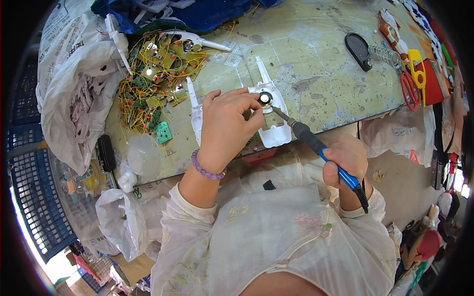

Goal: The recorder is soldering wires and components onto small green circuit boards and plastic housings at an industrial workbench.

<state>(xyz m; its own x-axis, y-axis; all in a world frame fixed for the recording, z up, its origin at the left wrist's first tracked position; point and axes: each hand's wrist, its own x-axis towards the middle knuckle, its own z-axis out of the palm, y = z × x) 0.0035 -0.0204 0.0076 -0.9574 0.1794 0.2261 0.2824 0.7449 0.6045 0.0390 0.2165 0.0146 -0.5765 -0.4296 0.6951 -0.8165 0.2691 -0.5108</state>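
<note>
A white plastic housing half (275, 137) lies near the table's front edge, its narrow handle pointing away from me. Set in it is a small round speaker (265, 98) with a black ring and pale centre. My left hand (229, 116) is closed in a pinch beside the speaker, on what looks like a thin yellow wire (267, 106); the fingers partly hide it. My right hand (347, 160) grips a blue and black soldering iron (310, 138). The iron's tip reaches the speaker's lower edge, close to my left fingertips; whether it touches is too small to tell.
Left of my hands are another white housing part (194, 109), a heap of circuit boards with yellow wires (153, 74) and a green board (163, 132). A soldering iron stand with a coil (385, 55), red-handled scissors (410, 89) and a yellow tool (417, 69) lie far right. White sacks (59, 118) stand left.
</note>
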